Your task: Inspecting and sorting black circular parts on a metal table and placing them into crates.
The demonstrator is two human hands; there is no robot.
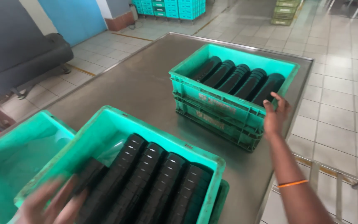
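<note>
Here your right hand (276, 114) clamps the far crate's (228, 99) corner to steady it; your blurred left hand (52, 205), fingers spread, rests on black discs (146, 182) nearer you.

We see a long metal table (146, 87). Our right hand (275, 114) grips the corner of the far crate (212, 101), with fingers over its rim. That green crate holds rows of black discs (237, 79) standing on edge. Our left hand (52, 205) is blurry and lies on the discs in the near crate (117, 124), at its near left corner. This crate is green too and full of black disc rows (154, 186). Just beside it on the left sits an empty crate (17, 153). An orange band (293, 183) circles our right arm. More crates (170, 8) are stacked on the tiled floor (344, 83) far away.
</note>
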